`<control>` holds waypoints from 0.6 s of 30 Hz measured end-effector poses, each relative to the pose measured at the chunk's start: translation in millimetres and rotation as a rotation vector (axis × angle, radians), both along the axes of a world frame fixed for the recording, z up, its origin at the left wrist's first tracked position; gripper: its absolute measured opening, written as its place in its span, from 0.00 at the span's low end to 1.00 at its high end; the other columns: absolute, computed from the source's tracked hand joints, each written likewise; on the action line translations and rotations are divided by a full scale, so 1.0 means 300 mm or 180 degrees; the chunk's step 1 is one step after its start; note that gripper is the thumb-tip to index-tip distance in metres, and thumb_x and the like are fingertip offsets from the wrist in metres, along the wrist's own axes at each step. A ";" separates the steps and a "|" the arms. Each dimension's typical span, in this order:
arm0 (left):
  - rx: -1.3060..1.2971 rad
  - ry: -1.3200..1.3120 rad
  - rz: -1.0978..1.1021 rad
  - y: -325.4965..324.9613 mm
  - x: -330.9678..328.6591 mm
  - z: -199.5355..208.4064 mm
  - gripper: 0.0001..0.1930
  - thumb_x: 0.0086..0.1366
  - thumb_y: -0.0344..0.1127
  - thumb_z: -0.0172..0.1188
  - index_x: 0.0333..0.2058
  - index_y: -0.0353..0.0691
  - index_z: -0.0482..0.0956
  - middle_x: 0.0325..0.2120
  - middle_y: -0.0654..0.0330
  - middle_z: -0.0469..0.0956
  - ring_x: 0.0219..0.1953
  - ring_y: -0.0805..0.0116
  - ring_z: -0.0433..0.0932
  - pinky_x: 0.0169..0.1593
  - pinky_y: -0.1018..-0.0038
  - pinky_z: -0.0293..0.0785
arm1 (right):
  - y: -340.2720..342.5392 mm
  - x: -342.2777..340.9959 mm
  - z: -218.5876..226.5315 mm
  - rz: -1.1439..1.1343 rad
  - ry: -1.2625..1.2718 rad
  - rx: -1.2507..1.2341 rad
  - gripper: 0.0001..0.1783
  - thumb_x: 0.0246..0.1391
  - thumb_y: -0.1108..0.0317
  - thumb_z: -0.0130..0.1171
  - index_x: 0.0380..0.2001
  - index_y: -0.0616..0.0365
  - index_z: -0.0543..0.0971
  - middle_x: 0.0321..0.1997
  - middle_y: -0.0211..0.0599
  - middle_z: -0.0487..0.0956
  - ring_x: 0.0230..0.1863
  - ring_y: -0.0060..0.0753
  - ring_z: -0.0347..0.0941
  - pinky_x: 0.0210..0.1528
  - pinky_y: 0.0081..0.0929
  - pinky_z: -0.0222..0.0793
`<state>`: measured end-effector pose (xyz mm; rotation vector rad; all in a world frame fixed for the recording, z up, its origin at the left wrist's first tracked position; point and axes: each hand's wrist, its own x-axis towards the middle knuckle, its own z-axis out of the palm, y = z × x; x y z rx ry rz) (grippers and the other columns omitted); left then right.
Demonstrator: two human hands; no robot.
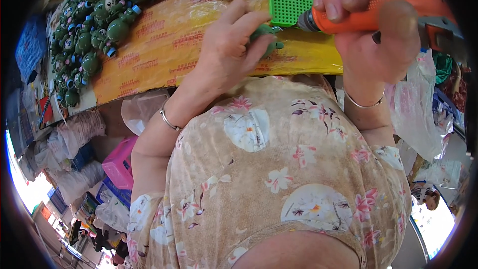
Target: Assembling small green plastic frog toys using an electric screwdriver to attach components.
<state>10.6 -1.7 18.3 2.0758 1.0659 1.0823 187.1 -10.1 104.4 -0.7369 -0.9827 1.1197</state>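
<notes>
My left hand point(231, 42) is closed round a small green plastic figure point(269, 40), keeping it low over the yellow-taped table. Most of that figure is covered by my fingers. In my right hand point(373, 35) is an orange electric screwdriver point(371, 7), lying sideways with its black nose to the left. Its thin bit reaches toward the green figure; whether the tip touches it I cannot tell. Just behind the tool's nose lies a bright green perforated basket point(294, 0).
Many green figures point(84, 37), some with light-blue bands, are heaped at the table's left and along its far edge. Yellow printed tape covers the tabletop point(149, 60). A pink plastic bin point(119, 162) and white bags stand below on the left; clear plastic bags point(418, 104) hang at the right.
</notes>
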 end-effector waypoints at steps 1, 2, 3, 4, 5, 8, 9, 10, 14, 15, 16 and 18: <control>-0.0001 -0.0001 0.0014 0.003 0.006 -0.005 0.10 0.58 0.25 0.70 0.39 0.38 0.83 0.31 0.53 0.76 0.32 0.53 0.80 0.33 0.65 0.75 | -0.007 -0.008 0.010 0.0014 -0.0001 -0.0001 0.36 0.51 0.46 0.77 0.51 0.52 0.68 0.28 0.35 0.75 0.25 0.34 0.73 0.30 0.33 0.71; 0.0075 -0.0036 -0.0142 0.010 0.011 -0.014 0.09 0.57 0.25 0.70 0.38 0.38 0.83 0.30 0.54 0.76 0.31 0.53 0.79 0.33 0.65 0.74 | -0.015 -0.021 0.023 -0.0092 -0.0146 -0.0011 0.37 0.50 0.44 0.76 0.51 0.52 0.68 0.28 0.35 0.75 0.25 0.34 0.73 0.29 0.34 0.71; 0.0153 -0.0078 -0.0319 0.016 0.015 -0.021 0.09 0.57 0.25 0.71 0.37 0.38 0.83 0.29 0.54 0.75 0.30 0.53 0.79 0.33 0.65 0.74 | -0.018 -0.026 0.031 -0.0220 -0.0297 -0.0019 0.38 0.50 0.41 0.75 0.50 0.52 0.68 0.27 0.34 0.75 0.25 0.34 0.73 0.29 0.34 0.71; 0.0155 -0.0084 -0.0329 0.016 0.015 -0.026 0.09 0.57 0.25 0.71 0.37 0.38 0.83 0.29 0.54 0.75 0.30 0.53 0.79 0.33 0.65 0.74 | -0.018 -0.026 0.032 -0.0230 -0.0303 -0.0018 0.38 0.50 0.41 0.75 0.50 0.52 0.68 0.27 0.34 0.75 0.25 0.34 0.73 0.29 0.34 0.71; 0.0097 -0.0148 -0.0271 0.016 0.014 -0.032 0.09 0.57 0.25 0.71 0.36 0.39 0.83 0.29 0.55 0.75 0.29 0.53 0.79 0.32 0.65 0.74 | -0.017 -0.027 0.034 -0.0220 -0.0267 -0.0036 0.37 0.50 0.42 0.75 0.50 0.52 0.68 0.27 0.34 0.75 0.25 0.34 0.73 0.29 0.34 0.71; 0.0043 -0.0238 -0.0190 0.011 0.005 -0.052 0.08 0.56 0.25 0.71 0.35 0.39 0.83 0.28 0.56 0.75 0.28 0.54 0.78 0.32 0.65 0.74 | -0.021 -0.023 0.027 -0.0179 -0.0148 -0.0108 0.36 0.51 0.45 0.76 0.50 0.52 0.68 0.27 0.35 0.75 0.25 0.35 0.73 0.29 0.35 0.72; 0.0057 -0.0264 -0.0165 0.012 -0.001 -0.054 0.07 0.56 0.25 0.71 0.34 0.39 0.83 0.27 0.56 0.74 0.27 0.54 0.78 0.31 0.65 0.74 | -0.020 -0.022 0.025 -0.0167 -0.0104 -0.0132 0.35 0.51 0.46 0.76 0.50 0.53 0.68 0.28 0.35 0.75 0.25 0.35 0.73 0.29 0.35 0.72; 0.0052 -0.0261 -0.0170 0.010 -0.008 -0.050 0.07 0.56 0.25 0.71 0.34 0.39 0.83 0.27 0.56 0.74 0.27 0.54 0.78 0.31 0.65 0.74 | -0.018 -0.022 0.021 -0.0152 -0.0060 -0.0156 0.35 0.51 0.47 0.76 0.50 0.53 0.68 0.28 0.36 0.75 0.25 0.35 0.73 0.29 0.35 0.72; 0.0127 -0.0069 -0.0165 0.008 -0.031 -0.046 0.08 0.57 0.23 0.69 0.36 0.38 0.82 0.33 0.54 0.76 0.35 0.53 0.79 0.36 0.65 0.75 | 0.034 0.016 -0.029 0.0222 0.0265 -0.0139 0.33 0.51 0.54 0.77 0.50 0.53 0.68 0.29 0.37 0.76 0.26 0.35 0.74 0.30 0.35 0.72; 0.0309 -0.0095 -0.0180 0.012 -0.032 -0.053 0.08 0.58 0.23 0.68 0.37 0.38 0.81 0.36 0.53 0.77 0.37 0.52 0.79 0.38 0.65 0.76 | 0.050 0.031 -0.048 0.0538 0.0500 -0.0081 0.32 0.50 0.60 0.78 0.50 0.54 0.68 0.29 0.37 0.76 0.27 0.34 0.75 0.31 0.34 0.73; 0.0305 -0.0095 -0.0183 0.013 -0.032 -0.059 0.08 0.58 0.23 0.68 0.37 0.38 0.81 0.36 0.53 0.77 0.37 0.52 0.79 0.38 0.65 0.76 | 0.051 0.024 -0.052 0.0535 0.0500 -0.0086 0.32 0.50 0.60 0.78 0.50 0.54 0.68 0.29 0.37 0.76 0.27 0.34 0.75 0.31 0.34 0.73; 0.0337 -0.0154 -0.0305 0.012 -0.033 -0.074 0.09 0.59 0.22 0.67 0.38 0.37 0.80 0.41 0.52 0.77 0.42 0.51 0.79 0.42 0.65 0.76 | 0.053 0.000 -0.059 -0.0268 -0.0372 -0.0255 0.30 0.49 0.67 0.76 0.49 0.55 0.67 0.31 0.36 0.76 0.30 0.30 0.75 0.34 0.29 0.74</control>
